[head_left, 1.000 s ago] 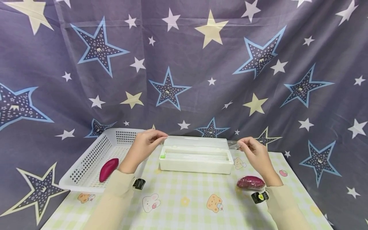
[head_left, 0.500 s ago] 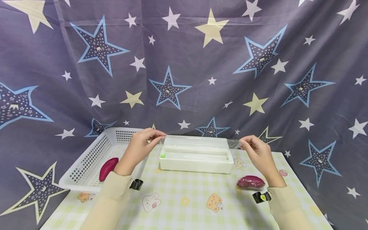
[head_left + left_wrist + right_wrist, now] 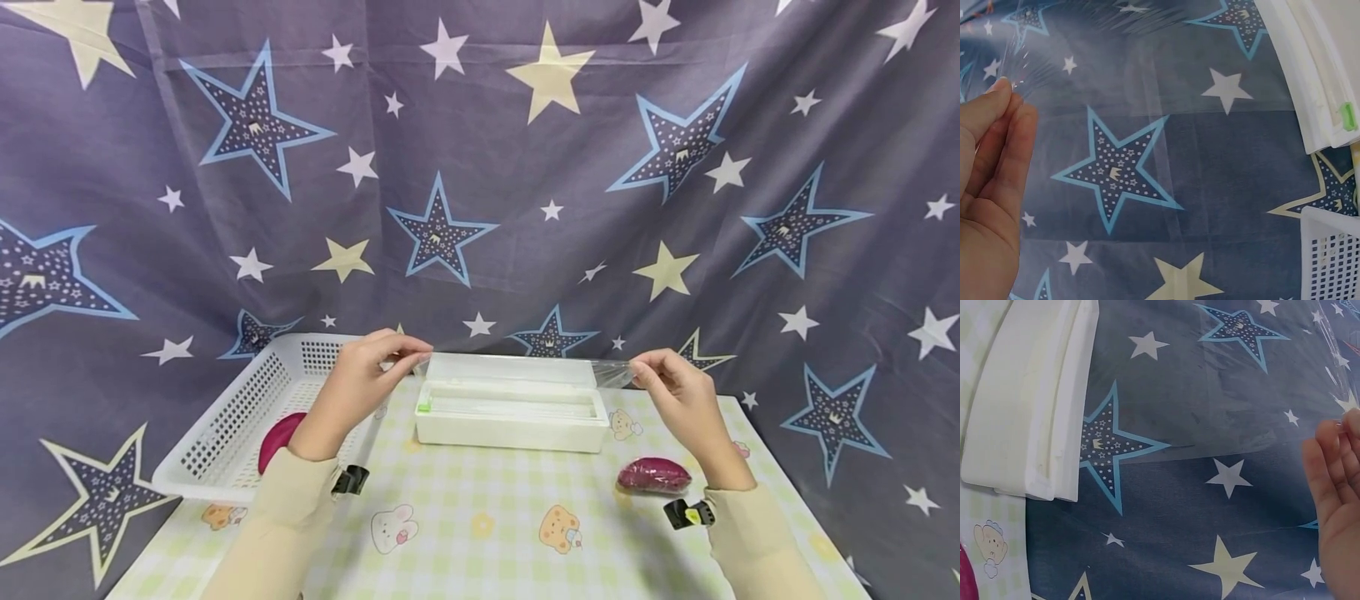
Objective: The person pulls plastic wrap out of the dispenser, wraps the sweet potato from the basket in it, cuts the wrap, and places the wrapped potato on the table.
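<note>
Clear film (image 3: 613, 375) spread out at the open white box (image 3: 510, 433).

Left to right: basket (image 3: 213, 437) with bare purple item (image 3: 277, 437), partly behind the left arm (image 3: 281, 512); left hand (image 3: 356, 387) pinching one film corner, thumb to fingertips; box centred on the counter (image 3: 457, 492), presumably so film draws evenly; wrapped purple item (image 3: 654, 475) set aside; right hand (image 3: 682, 400) pinching the opposite corner, likely keeping the sheet taut. Versus a second ago: hands slightly wider apart, bare item more covered, box unmoved.

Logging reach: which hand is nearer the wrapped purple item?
Right: the right hand is beyond the wrapped purple item; the left hand is near the left end of the white box.
</note>
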`<state>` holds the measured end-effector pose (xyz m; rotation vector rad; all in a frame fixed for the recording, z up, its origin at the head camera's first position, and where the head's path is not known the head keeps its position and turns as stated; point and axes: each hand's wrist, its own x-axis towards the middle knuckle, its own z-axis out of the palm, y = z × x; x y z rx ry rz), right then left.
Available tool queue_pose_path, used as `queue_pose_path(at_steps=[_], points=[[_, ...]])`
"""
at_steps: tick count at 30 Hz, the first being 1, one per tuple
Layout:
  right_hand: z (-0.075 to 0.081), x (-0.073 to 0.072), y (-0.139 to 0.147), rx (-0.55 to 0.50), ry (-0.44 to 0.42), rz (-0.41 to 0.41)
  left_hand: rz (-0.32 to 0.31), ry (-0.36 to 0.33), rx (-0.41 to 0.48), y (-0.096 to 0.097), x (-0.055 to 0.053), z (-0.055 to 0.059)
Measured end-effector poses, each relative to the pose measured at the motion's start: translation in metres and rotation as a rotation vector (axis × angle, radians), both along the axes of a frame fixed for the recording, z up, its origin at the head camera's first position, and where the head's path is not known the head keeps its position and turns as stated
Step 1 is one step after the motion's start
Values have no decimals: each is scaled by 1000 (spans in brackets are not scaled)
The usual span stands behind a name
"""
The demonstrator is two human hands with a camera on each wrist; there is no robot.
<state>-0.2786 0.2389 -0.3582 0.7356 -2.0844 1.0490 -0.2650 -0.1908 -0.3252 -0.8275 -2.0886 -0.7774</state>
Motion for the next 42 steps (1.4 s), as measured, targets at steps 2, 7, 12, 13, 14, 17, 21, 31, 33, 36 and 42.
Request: queue_pose_path(at_steps=[2, 7, 12, 13, 14, 17, 21, 31, 33, 36, 42], points=[[1, 1, 0, -4, 3, 5, -1, 5, 2, 0, 1, 1], [5, 3, -1, -8, 14, -1, 2, 18, -4, 0, 4, 4], [8, 4, 0, -5, 23, -4, -16, 41, -4, 1, 7, 8], [8, 4, 0, -6, 28, -3, -21, 47, -4, 1, 7, 8], [8, 4, 0, -5, 34, -1, -26, 53, -4, 1, 8, 9], [10, 4, 1, -6, 61, 4, -36, 69, -7, 2, 8, 12], [12, 5, 1, -18, 75, -2, -30, 83, -8, 2, 10, 16], [16, 9, -2, -23, 110, -25, -36, 94, -13, 2, 14, 23], [18, 10, -2, -24, 108, -20, -37, 87, -10, 1, 16, 24], [21, 13, -1, -21, 101, -11, -37, 85, -8, 1, 18, 25], [24, 15, 1, -30, 98, 21, -50, 88, -2, 0, 20, 29]])
